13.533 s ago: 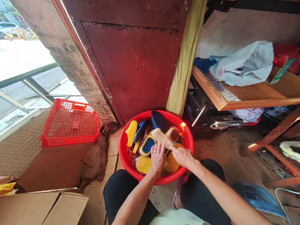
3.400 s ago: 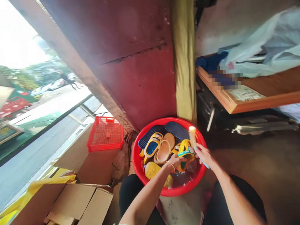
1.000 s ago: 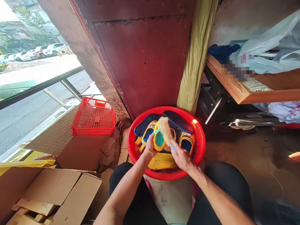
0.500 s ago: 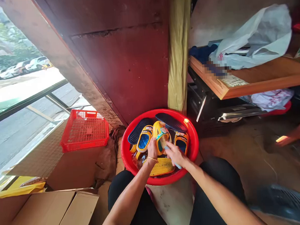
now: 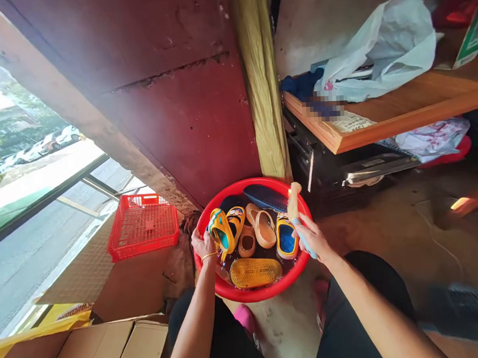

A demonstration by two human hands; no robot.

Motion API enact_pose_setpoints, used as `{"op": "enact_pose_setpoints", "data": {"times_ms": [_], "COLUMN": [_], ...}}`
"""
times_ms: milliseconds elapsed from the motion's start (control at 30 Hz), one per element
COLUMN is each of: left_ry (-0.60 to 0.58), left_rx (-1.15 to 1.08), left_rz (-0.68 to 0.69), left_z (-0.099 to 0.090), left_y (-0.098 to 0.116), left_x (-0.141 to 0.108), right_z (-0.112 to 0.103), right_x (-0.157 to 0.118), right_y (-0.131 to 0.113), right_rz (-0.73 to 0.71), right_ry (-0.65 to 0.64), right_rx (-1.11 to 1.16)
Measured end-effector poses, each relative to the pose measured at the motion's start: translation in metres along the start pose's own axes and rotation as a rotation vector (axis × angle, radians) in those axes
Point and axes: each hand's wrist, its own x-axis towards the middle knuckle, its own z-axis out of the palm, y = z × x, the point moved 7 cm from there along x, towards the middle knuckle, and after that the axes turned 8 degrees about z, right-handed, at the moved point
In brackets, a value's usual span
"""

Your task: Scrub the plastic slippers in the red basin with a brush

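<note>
Left hand (image 5: 204, 245) closed firmly on yellow-and-blue slipper (image 5: 221, 233), tilted on its side; right hand (image 5: 313, 240) grips blue-handled bristle brush (image 5: 296, 213), bristles up. Round red plastic basin (image 5: 252, 299) lies directly below both. Risk: wet slipper slips from grip, splashing basin water.

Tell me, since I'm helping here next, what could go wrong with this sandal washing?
The yellow sandal in the left hand sits at the red basin's rim, so it might drip onto the brown cloth beside it. The brush in the right hand could flick water toward the cardboard box.
</note>
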Motion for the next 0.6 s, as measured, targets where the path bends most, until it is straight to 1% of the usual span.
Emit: {"op": "enact_pose_setpoints", "data": {"times_ms": [33,67,100,133,167,200,233,267,300,333,433,500,600], "left_ry": [0.022,-0.010,-0.122,-0.311,-0.550,-0.827,-1.068,-1.226,-1.317,-1.386,-1.462,-1.480,-1.462], "left_rx": [0.043,0.081,0.108,0.125,0.136,0.158,0.202,0.277,0.359,0.426,0.546,0.583,0.612], "left_rz": [0.088,0.200,0.323,0.444,0.546,0.623,0.677,0.713,0.729,0.734,0.696,0.673,0.651], "left_z": [0.000,0.004,0.015,0.030,0.048,0.064,0.076,0.082,0.085,0.087,0.094,0.100,0.107], "left_y": [0.011,0.024,0.038,0.049,0.057,0.058,0.054,0.047,0.038,0.030,0.011,0.007,0.012], "left_x": [-0.005,-0.012,-0.024,-0.040,-0.062,-0.088,-0.115,-0.135,-0.148,-0.158,-0.166,-0.166,-0.162], "right_z": [-0.005,-0.009,-0.012,-0.013,-0.014,-0.014,-0.014,-0.012,-0.011,-0.009,-0.002,0.003,0.009], "right_x": [0.002,0.003,0.004,0.005,0.005,0.006,0.006,0.006,0.006,0.005,0.005,0.006,0.010], "right_y": [-0.002,-0.003,-0.005,-0.005,-0.006,-0.007,-0.009,-0.011,-0.013,-0.016,-0.017,-0.012,0.002], "right_rz": [-0.005,-0.009,-0.008,0.000,0.012,0.025,0.032,0.034,0.032,0.027,0.020,0.022,0.035], "right_ry": [-0.008,-0.027,-0.041,-0.051,-0.055,-0.057,-0.064,-0.074,-0.082,-0.091,-0.116,-0.128,-0.135], "right_rx": [0.030,0.048,0.058,0.064,0.067,0.069,0.068,0.066,0.061,0.053,0.022,0.004,-0.024]}}
